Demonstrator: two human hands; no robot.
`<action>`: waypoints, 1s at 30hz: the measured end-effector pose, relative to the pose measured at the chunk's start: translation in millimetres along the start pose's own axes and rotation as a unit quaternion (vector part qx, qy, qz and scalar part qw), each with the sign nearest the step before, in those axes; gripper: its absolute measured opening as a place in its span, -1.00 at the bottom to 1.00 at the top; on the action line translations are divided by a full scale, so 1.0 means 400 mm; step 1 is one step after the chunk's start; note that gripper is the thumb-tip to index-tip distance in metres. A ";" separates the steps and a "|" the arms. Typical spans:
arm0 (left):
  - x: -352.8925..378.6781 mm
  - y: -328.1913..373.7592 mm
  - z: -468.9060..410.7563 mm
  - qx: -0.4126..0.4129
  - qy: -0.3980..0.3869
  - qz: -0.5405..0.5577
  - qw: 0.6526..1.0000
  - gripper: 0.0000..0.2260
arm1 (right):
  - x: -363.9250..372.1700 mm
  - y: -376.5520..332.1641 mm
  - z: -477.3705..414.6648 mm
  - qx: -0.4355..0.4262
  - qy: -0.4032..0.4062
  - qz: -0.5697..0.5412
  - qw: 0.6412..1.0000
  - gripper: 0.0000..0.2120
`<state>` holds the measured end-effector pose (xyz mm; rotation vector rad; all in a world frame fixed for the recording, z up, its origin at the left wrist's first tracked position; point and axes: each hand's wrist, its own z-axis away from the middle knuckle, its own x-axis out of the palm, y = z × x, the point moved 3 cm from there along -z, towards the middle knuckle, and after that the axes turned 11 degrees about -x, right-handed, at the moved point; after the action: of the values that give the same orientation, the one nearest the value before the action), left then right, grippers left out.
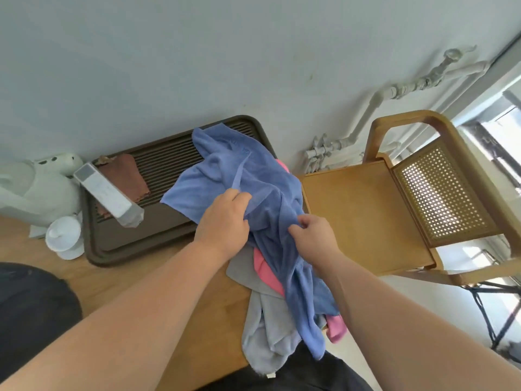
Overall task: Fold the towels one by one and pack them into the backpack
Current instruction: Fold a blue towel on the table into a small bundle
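Fingers of both hands, left hand (225,218) and right hand (313,235), curled into blue towel (262,176).

Blue towel (262,176), pink towel (266,270) & grey towel (262,334); brown slatted tray (135,246).

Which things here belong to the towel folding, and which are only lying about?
For the job: blue towel, grey towel, pink towel, left hand, right hand.
Lying about: brown tray, white oblong device, wooden chair.
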<state>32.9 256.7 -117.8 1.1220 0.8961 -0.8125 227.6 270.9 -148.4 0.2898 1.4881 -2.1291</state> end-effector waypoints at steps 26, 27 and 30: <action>-0.311 0.114 0.554 -0.213 0.187 0.206 0.936 -0.81 | 0.029 -0.239 0.428 -0.492 -0.251 0.110 0.827 -0.87; -0.311 0.107 0.563 -0.212 0.167 0.204 0.941 -0.84 | 0.040 -0.234 0.434 -0.490 -0.227 0.095 0.836 -0.97; -0.284 0.063 0.589 -0.200 0.127 0.191 0.953 -0.75 | 0.062 -0.208 0.433 -0.441 -0.166 0.091 0.877 -0.82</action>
<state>50.1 45.5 37.6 1.0048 0.9637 -0.1554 183.2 125.8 -27.7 -0.2539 1.9281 -1.0960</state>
